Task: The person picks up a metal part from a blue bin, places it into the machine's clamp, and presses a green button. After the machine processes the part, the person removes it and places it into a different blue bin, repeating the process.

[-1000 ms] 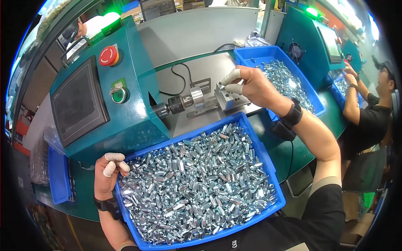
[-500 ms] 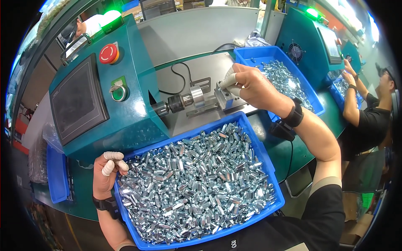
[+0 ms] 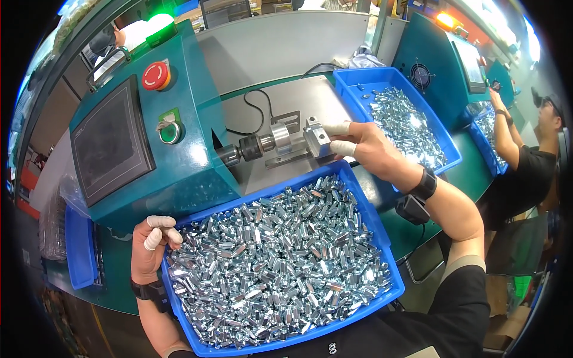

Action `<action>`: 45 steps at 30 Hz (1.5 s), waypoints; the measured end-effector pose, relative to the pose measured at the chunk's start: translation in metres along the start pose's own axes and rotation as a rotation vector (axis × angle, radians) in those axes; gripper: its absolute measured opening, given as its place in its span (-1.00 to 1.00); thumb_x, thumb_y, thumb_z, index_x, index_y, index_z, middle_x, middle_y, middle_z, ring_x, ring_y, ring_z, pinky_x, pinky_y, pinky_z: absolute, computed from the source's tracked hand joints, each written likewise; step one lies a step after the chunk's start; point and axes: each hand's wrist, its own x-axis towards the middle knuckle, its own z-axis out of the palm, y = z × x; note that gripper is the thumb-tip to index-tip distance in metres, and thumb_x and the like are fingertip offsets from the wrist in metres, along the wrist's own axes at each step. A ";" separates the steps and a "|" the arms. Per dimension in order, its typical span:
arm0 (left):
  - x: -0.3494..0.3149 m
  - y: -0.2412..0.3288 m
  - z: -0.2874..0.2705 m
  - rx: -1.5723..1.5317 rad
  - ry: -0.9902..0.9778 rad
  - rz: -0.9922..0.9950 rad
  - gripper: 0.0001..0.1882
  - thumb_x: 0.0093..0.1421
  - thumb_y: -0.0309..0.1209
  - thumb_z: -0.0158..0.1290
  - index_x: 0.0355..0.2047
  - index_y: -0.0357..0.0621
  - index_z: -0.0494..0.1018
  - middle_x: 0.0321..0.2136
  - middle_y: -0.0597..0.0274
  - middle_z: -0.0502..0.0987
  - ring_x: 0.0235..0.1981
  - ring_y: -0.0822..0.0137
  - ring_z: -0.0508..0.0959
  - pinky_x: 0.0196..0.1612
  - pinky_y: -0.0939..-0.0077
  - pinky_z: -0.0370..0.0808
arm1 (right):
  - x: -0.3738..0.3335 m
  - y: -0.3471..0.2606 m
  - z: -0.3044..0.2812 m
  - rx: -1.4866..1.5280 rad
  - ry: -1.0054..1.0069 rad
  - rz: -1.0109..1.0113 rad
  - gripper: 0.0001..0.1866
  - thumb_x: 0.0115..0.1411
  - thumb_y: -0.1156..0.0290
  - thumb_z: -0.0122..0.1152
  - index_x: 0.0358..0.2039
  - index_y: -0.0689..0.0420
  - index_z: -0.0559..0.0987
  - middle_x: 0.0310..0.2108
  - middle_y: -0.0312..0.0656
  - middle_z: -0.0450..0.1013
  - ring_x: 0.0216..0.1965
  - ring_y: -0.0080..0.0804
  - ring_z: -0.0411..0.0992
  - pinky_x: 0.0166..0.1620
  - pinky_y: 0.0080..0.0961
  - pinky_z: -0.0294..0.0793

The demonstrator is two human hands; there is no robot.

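My right hand (image 3: pixel 379 149), with pale finger cots on thumb and forefinger, is at the right side of a small metal block (image 3: pixel 317 137). The two covered fingertips press against it, one above the other. Left of the block are a round metal collar (image 3: pixel 280 136) and a dark chuck (image 3: pixel 250 147) on the machine's shaft. My left hand (image 3: pixel 152 247), also in finger cots, is curled closed at the left edge of a blue tray (image 3: pixel 376 230). Whatever its fingers hold is hidden. Shiny hexagonal metal pieces (image 3: pixel 274 262) fill this tray.
A green machine (image 3: pixel 203 137) with a dark screen and red stop button (image 3: pixel 156 76) stands at left. A second blue tray (image 3: pixel 450 158) of metal pieces lies at back right. Beyond it, another person (image 3: pixel 531 161) works at a similar machine (image 3: pixel 412 59).
My right hand has come down from above the metal block to its right side, with thumb and forefinger farther apart. My left hand stays put. The far machine's lamp has turned from green to orange.
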 end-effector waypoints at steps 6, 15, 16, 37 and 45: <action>0.002 -0.001 0.000 -0.019 0.021 0.005 -0.55 0.33 -0.07 0.15 -0.08 -0.25 0.50 -0.46 0.16 0.59 -0.46 0.36 0.56 -0.37 0.50 0.51 | 0.009 0.008 -0.016 -0.051 -0.108 -0.085 -0.51 0.32 0.33 0.27 0.21 0.26 0.51 -0.06 -0.17 0.54 -0.12 -0.46 0.50 -0.01 -0.48 0.51; 0.000 -0.003 -0.002 -0.021 0.047 0.002 -0.56 0.34 -0.07 0.13 -0.07 -0.25 0.49 -0.46 0.19 0.57 -0.48 0.38 0.54 -0.38 0.53 0.53 | 0.045 0.002 -0.032 -0.074 -0.408 -0.115 -0.51 0.20 0.18 0.41 0.01 0.30 0.63 -0.08 -0.18 0.53 -0.08 -0.35 0.50 0.02 -0.43 0.50; 0.001 -0.002 -0.001 -0.019 0.052 0.004 -0.55 0.34 -0.07 0.13 -0.07 -0.26 0.49 -0.46 0.18 0.57 -0.48 0.38 0.54 -0.38 0.53 0.53 | 0.048 0.004 -0.034 -0.104 -0.425 -0.134 -0.52 0.20 0.18 0.41 -0.03 0.30 0.64 -0.08 -0.18 0.53 -0.08 -0.34 0.50 0.02 -0.43 0.50; -0.001 -0.002 -0.002 -0.029 0.101 0.021 -0.55 0.30 -0.08 0.18 -0.08 -0.27 0.50 -0.45 0.11 0.60 -0.50 0.32 0.56 -0.39 0.48 0.52 | 0.050 0.027 -0.034 -0.010 -0.428 -0.286 -0.52 0.26 0.16 0.32 0.04 0.28 0.62 -0.06 -0.13 0.52 -0.12 -0.38 0.48 -0.05 -0.46 0.50; -0.001 -0.003 -0.001 -0.035 0.108 0.024 -0.56 0.31 -0.11 0.17 -0.09 -0.28 0.50 -0.45 0.12 0.59 -0.50 0.32 0.54 -0.37 0.48 0.52 | 0.045 0.019 -0.028 -0.026 -0.424 -0.265 -0.50 0.29 0.17 0.29 0.10 0.26 0.57 -0.10 -0.14 0.51 -0.20 -0.39 0.48 -0.14 -0.47 0.52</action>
